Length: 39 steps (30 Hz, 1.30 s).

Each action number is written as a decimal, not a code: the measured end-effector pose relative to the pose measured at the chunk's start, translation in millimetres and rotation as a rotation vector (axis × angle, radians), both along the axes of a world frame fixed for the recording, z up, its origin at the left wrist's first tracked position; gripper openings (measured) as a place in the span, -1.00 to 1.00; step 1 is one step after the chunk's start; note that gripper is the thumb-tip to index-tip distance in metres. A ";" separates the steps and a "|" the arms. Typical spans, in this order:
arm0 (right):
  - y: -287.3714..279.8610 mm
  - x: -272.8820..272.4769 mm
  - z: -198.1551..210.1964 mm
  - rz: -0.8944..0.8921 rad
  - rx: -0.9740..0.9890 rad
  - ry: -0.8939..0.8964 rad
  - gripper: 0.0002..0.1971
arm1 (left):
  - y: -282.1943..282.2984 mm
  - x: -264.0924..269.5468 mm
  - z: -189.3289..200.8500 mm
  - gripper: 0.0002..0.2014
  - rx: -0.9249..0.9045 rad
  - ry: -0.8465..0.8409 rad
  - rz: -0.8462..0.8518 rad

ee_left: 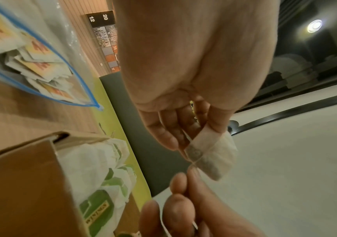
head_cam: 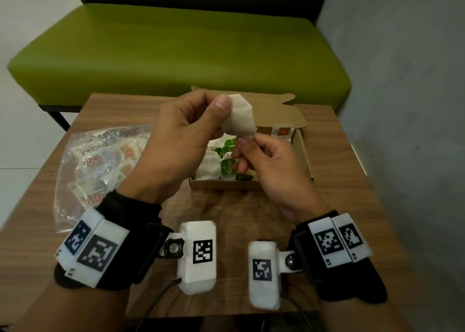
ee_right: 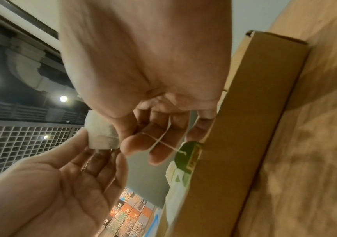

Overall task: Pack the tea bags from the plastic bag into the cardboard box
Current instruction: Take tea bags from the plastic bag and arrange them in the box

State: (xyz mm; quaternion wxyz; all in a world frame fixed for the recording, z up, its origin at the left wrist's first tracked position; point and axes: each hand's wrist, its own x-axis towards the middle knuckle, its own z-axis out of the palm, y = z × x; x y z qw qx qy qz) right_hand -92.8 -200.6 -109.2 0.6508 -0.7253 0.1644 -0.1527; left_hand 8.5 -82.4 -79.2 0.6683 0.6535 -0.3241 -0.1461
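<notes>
White, soft filter paper, slightly crumpled: that's the tea bag (head_cam: 241, 116), held up in the air over the open cardboard box (head_cam: 303, 153). The left hand (head_cam: 181, 135) pinches its top with thumb and fingers, and the right hand (head_cam: 266, 160) has its fingers curled round the thin string (ee_right: 159, 141). The plastic bag (head_cam: 100, 160) lies just left of the box.

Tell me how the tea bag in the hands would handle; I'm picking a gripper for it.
Likely very light: the left hand holds the tea bag up by a fingertip pinch alone. Probably soft and floppy, since its paper looks creased and folded. Its string, looped across the right hand fingers, could snag.
</notes>
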 end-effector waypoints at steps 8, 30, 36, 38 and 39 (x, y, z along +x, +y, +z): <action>-4.8 -1.1 9.0 -0.028 0.332 -0.009 -0.67 | 5.8 -0.9 4.3 -0.79 0.064 -0.104 -0.189; -11.7 -2.3 10.8 -0.146 0.407 -0.077 -0.85 | 6.5 9.6 -16.5 -0.81 0.463 -0.628 0.087; -4.0 0.7 9.7 -0.214 0.239 -0.121 -0.84 | 3.5 6.9 -14.9 -0.78 0.421 -0.415 0.059; -3.5 2.2 8.4 -0.235 0.168 -0.148 -0.84 | 4.2 5.3 -10.7 -0.76 0.383 -0.266 -0.003; -3.3 3.0 7.7 -0.243 0.138 -0.160 -0.83 | 4.8 4.4 -8.5 -0.75 0.361 -0.208 -0.036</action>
